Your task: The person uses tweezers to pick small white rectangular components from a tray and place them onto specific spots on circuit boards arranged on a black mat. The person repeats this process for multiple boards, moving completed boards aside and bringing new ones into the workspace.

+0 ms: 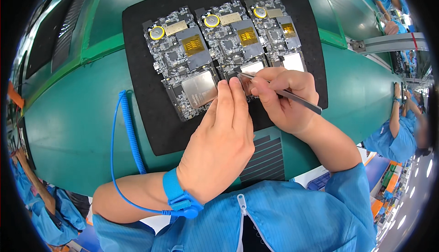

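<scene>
Three circuit boards lie side by side on a black mat [151,128]: the left board [172,56], the middle board [227,45] and the right board [275,35]. Each carries a round coin cell, a metal shield and amber tape on a grey pad. My right hand [289,97] is closed around grey metal tweezers [299,100], whose tips reach the lower part of the middle board. My left hand [219,137] lies with fingers stretched out, fingertips at the middle board's lower end, just left of the tweezers. These fingers hide part of that board.
A blue wrist strap [173,188] circles my left wrist, its coiled cord [131,133] running over the green table [77,128]. Green-framed panels [98,37] stand beyond. A metal rail [388,45] is at the right. People in blue sit at both sides.
</scene>
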{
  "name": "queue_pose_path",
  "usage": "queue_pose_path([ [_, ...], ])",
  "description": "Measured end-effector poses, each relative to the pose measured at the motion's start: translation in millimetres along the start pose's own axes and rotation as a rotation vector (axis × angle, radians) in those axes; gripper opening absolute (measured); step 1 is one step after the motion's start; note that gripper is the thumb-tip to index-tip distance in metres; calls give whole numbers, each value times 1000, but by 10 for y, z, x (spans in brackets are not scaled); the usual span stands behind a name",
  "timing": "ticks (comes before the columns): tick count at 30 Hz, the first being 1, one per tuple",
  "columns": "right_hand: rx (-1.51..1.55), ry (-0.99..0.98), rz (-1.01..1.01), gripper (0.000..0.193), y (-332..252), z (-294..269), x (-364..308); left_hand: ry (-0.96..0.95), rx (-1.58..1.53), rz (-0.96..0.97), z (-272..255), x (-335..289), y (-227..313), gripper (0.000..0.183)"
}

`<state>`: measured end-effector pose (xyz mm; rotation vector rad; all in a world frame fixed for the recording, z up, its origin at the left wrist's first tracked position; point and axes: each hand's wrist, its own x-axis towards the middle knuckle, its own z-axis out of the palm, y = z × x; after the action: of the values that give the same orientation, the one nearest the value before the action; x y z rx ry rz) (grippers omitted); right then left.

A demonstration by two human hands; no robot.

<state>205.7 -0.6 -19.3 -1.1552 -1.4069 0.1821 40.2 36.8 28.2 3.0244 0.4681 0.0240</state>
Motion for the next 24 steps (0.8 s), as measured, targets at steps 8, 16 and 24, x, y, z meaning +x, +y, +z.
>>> queue_pose_path([
  [8,-150,-249,-47,22,-88,-150,74,47,32,12,-1,-61,3,56],
  [16,341,55,675,22,-759,-476,-189,-44,-82,377,-53,-398,395,36],
  [24,119,45,806,18,-756,-621,-714,-6,-50,361,78,-371,450,37],
])
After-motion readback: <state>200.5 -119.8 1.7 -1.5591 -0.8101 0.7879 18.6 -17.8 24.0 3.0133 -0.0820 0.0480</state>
